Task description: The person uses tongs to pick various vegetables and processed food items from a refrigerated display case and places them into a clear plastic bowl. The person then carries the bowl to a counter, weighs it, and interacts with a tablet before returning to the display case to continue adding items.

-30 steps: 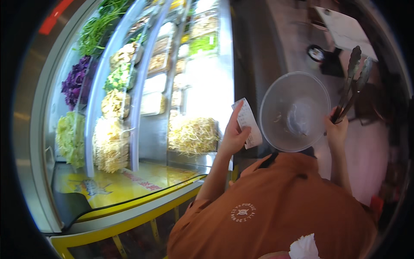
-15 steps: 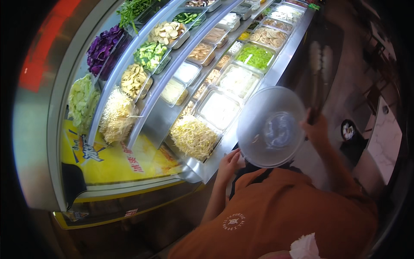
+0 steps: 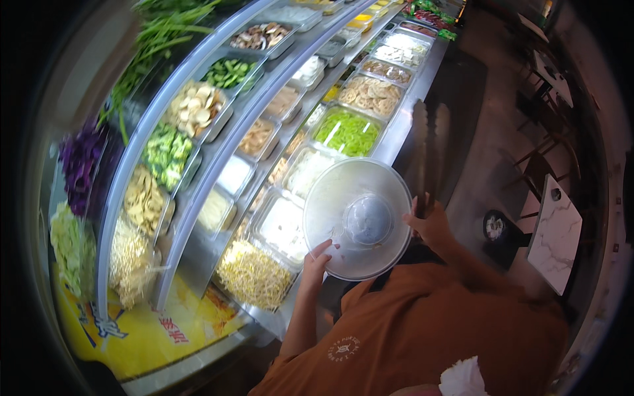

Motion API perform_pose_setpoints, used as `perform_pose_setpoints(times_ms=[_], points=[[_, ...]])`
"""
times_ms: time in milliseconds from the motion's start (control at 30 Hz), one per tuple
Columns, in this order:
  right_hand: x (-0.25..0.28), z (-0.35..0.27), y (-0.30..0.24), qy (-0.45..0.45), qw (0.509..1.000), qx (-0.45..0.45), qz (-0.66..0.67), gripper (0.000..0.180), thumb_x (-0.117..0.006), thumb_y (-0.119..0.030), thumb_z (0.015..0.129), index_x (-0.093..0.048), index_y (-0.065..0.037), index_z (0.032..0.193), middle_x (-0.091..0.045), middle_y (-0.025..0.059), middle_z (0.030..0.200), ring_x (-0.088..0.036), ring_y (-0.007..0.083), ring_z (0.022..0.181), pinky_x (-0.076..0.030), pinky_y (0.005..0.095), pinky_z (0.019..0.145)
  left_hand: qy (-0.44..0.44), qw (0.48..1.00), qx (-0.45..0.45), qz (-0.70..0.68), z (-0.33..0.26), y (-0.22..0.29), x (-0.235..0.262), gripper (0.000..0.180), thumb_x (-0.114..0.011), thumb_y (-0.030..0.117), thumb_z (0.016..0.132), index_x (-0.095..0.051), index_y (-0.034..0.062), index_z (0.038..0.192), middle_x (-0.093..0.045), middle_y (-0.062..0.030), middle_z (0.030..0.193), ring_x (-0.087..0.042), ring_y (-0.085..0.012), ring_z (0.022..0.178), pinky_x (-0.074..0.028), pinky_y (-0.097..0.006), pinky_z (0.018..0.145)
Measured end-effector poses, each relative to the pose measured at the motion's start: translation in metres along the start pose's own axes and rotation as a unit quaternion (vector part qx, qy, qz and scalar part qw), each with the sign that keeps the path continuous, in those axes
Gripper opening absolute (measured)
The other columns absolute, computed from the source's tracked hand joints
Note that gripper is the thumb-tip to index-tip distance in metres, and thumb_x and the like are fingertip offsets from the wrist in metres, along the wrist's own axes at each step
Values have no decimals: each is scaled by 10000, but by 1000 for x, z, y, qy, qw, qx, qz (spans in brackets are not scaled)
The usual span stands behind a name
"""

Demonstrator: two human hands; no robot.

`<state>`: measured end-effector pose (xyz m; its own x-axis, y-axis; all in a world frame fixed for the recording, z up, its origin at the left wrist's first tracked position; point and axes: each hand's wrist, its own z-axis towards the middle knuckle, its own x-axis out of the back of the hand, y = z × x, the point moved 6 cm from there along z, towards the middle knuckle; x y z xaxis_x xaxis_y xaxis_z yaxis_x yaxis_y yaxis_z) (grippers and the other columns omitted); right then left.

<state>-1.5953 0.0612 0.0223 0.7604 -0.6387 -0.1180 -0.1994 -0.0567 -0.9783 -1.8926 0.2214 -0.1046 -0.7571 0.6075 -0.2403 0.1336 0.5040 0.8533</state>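
The left hand [image 3: 316,261] is gripping the near-left rim of a clear plastic bowl [image 3: 357,224], holding it roughly level above the tray of bean sprouts [image 3: 254,274]. The right hand [image 3: 430,224] is closed around blurred tongs [image 3: 428,155], their long axis pointing away along the counter edge [image 3: 403,129]. The bowl is lying between the 2 hands, touching the left one.

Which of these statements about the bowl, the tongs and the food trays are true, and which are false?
1. The left hand touches the rim of the clear bowl. True.
2. The bowl is full of bean sprouts. False: it looks empty; the bean sprouts lie in a tray.
3. The right hand holds tongs. True.
4. The purple cabbage sits beside the right hand. False: it is far to the left.
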Motion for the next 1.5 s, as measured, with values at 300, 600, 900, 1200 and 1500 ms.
perform_pose_setpoints(times_ms=[300,600,900,1200,1500], points=[[316,158,-8,155,985,-69,-23,190,-715,-30,899,-551,-78,817,-550,18,645,-545,137,480,-431,300,488,-34,998,9,49,227,61,-284,591,-564,66,876,-491,-72,1446,-668,-168,1221,-699,-267,1058,-557,-363,936],[549,281,-114,107,988,-17,-110,150,-694,-64,875,-586,-61,773,-489,-28,594,-477,109,510,-376,309,500,21,977,-92,193,246,71,-537,593,-593,116,863,-515,-43,1429,-649,-116,1165,-628,-207,1045,-507,-311,944],[446,314,-125,-168,982,-31,-83,176,-704,-43,870,-536,-93,874,-501,-31,652,-479,80,494,-374,274,449,228,973,-46,1,152,27,-520,632,-512,45,846,-488,-69,1467,-682,-147,1209,-687,-217,1010,-549,-328,901],[253,307,-107,-254,958,27,-127,205,-766,-97,818,-579,-29,866,-591,40,695,-574,142,631,-475,334,600,373,909,-121,-145,73,28,-408,659,-460,0,777,-470,-116,1425,-594,-246,1355,-649,-388,1143,-526,-450,1019],[192,283,-86,-242,968,-68,-27,196,-753,-119,882,-568,-67,839,-566,6,689,-558,99,542,-453,291,516,268,941,-129,-160,120,29,-266,682,-462,65,765,-484,-91,1429,-607,-251,1336,-667,-421,1112,-550,-537,993]])
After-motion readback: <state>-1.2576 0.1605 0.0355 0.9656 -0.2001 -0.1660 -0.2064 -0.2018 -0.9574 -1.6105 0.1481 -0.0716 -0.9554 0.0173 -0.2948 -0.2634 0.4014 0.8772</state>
